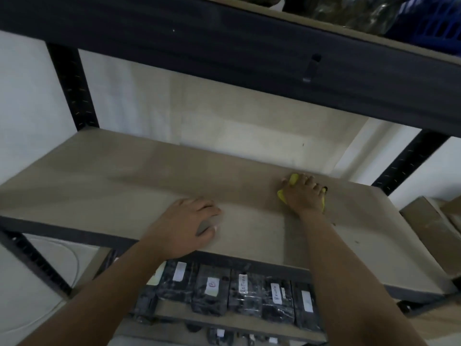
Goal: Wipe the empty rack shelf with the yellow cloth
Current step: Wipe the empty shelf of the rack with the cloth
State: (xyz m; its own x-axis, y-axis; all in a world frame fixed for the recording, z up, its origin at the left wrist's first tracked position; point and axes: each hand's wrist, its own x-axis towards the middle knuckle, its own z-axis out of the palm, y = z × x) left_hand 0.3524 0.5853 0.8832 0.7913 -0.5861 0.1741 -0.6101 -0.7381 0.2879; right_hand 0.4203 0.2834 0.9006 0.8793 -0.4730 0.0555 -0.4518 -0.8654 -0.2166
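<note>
The empty rack shelf (pixel 104 186) is a bare beige board that spans the middle of the head view. My right hand (pixel 305 196) presses flat on the yellow cloth (pixel 282 196) toward the back right of the board, near the rear edge. Only the cloth's edges show around my fingers. A dark ring sits on one finger of that hand. My left hand (pixel 189 226) rests palm down on the board near its front edge, fingers curled, holding nothing.
A dark metal beam (pixel 224 46) of the shelf above hangs close over the work area. Black uprights (pixel 72 86) stand at the back corners. Several black wrapped packs with white labels (pixel 224 288) fill the shelf below. Cardboard boxes (pixel 429 221) sit at the right.
</note>
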